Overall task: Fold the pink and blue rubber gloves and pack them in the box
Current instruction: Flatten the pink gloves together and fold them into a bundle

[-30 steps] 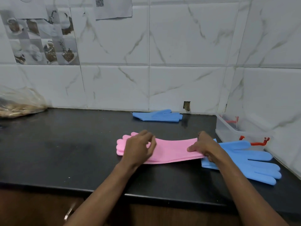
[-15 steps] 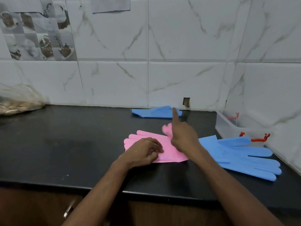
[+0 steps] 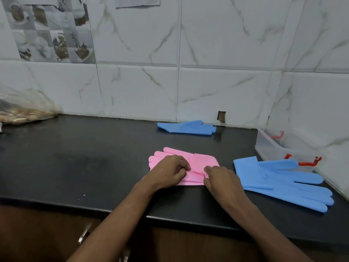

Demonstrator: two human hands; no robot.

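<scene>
Fingers: left hand (image 3: 166, 172) and right hand (image 3: 220, 179) curling, pressing on folded pink glove (image 3: 188, 163).
Surface: black counter (image 3: 75, 167) lying under white tiled wall (image 3: 141, 87).

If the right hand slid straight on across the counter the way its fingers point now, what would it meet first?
The right hand points up-left, its fingertips already on the folded pink glove. Going on, it would likely push into that fold and soon meet the left hand, which presses on the same glove close beside it.

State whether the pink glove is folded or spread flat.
Folded: the pink glove has its cuff doubled over its palm, with both hands pressing it.
</scene>
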